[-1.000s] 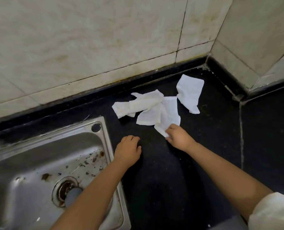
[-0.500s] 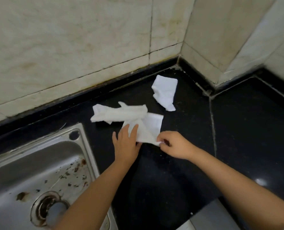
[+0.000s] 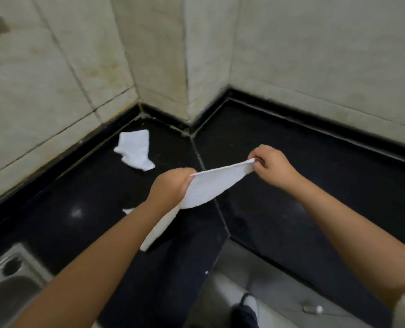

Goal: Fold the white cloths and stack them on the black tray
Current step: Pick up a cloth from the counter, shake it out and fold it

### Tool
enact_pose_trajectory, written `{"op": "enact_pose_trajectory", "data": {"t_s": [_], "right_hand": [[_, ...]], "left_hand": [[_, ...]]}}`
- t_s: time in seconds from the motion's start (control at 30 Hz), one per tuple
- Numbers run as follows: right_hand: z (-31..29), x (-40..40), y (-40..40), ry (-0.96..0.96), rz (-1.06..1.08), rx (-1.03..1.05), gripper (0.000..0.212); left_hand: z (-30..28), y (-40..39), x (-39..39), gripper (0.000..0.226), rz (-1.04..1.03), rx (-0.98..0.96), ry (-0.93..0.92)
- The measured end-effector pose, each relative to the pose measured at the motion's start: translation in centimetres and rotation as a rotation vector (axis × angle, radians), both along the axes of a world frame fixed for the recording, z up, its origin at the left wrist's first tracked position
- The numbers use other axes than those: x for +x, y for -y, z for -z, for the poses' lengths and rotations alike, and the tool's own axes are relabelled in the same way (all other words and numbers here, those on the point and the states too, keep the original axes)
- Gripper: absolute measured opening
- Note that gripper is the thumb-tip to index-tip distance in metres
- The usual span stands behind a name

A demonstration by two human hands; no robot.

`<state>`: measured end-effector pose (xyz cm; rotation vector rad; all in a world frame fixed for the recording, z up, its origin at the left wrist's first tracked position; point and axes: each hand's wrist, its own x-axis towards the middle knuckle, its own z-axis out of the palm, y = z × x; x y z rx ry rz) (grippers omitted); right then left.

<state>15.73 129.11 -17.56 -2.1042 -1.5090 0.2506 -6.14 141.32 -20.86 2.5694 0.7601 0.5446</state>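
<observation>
Head view, white cloth [image 3: 211, 185] now lifted, stretched between both hands, seemingly off counter [image 3: 291, 209]

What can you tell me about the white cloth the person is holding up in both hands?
The white cloth is plain, thin and soft-looking, with no print visible. It is lifted off the black counter and pulled into a long band between the hands. The right hand pinches its upper end; the left hand grips it lower down. Below the left hand the rest hangs down towards the counter's edge, partly hidden by the forearm. It does not look folded neatly yet.
</observation>
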Motion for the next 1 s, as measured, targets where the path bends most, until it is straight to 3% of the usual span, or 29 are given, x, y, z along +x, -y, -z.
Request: {"op": "enact_pose_trajectory", "data": {"t_s": [0.07, 0.2, 0.4, 0.5, 0.6, 0.63, 0.8, 0.9, 1.0], "right_hand": [[-2.0, 2.9, 1.6, 0.041, 0.114, 0.131, 0.020], [-6.0, 8.1, 5.4, 0.158, 0.279, 0.443, 0.027], [-5.6, 13.3, 14.4, 0.240, 0.337, 0.409, 0.029], [-1.8, 14.0, 19.5, 0.250, 0.248, 0.162, 0.035], [3.6, 13.8, 24.4, 0.136, 0.180, -0.176, 0.022], [5.2, 13.5, 25.7, 0.085, 0.153, -0.280, 0.017], [8.4, 12.7, 28.7, -0.261, 0.095, -0.682, 0.013], [8.7, 14.0, 29.4, -0.554, 0.123, -0.805, 0.018], [8.8, 15.4, 29.8, -0.719, 0.217, -0.767, 0.018]], "left_hand": [[-2.3, 0.5, 4.2, 0.054, -0.009, -0.049, 0.148], [-6.1, 2.2, 12.0, 0.038, 0.007, 0.019, 0.297], [-5.8, 7.2, 19.2, 0.039, 0.247, 0.169, 0.292], [-2.3, 9.4, 19.9, 0.038, 0.395, 0.132, 0.023], [1.9, 11.8, 20.4, 0.067, 0.547, 0.063, -0.338], [3.2, 12.5, 20.5, 0.067, 0.584, 0.034, -0.432], [6.4, 14.7, 21.5, 0.020, 0.701, -0.191, -0.791], [6.7, 14.6, 22.6, 0.024, 0.778, -0.273, -0.934], [6.6, 13.9, 24.6, 0.022, 0.762, -0.330, -0.906]]}}
